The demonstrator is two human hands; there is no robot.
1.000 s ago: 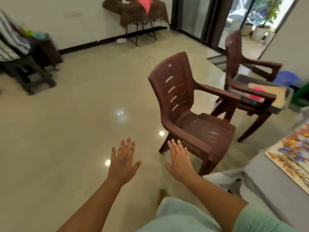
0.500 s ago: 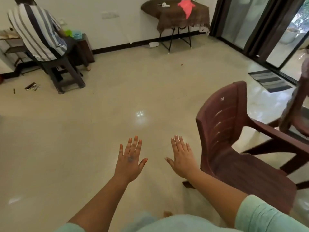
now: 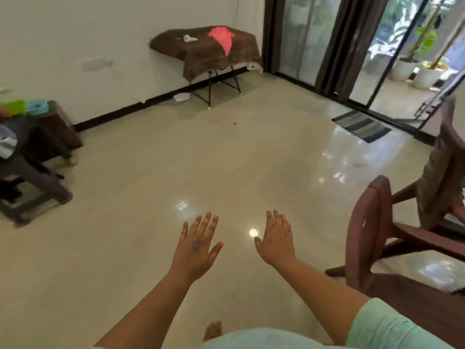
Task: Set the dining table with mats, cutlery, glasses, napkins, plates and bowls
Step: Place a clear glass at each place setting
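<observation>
both grips spread, holding nothing: left hand (image 3: 195, 249), right hand (image 3: 276, 241) above the glossy beige floor (image 3: 125, 248). green plastic tub (image 3: 13, 107) and pale blue plastic tub (image 3: 35, 106) sit touching; contents unclear.

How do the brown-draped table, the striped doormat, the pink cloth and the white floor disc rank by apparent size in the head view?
1. brown-draped table
2. striped doormat
3. pink cloth
4. white floor disc

The doormat and cloth look close; the doormat is wider. All lie far from the camera, so true sizes stay unsure.

Left hand (image 3: 195, 250) and right hand (image 3: 278, 239) outstretched, fingers straight, empty
</observation>
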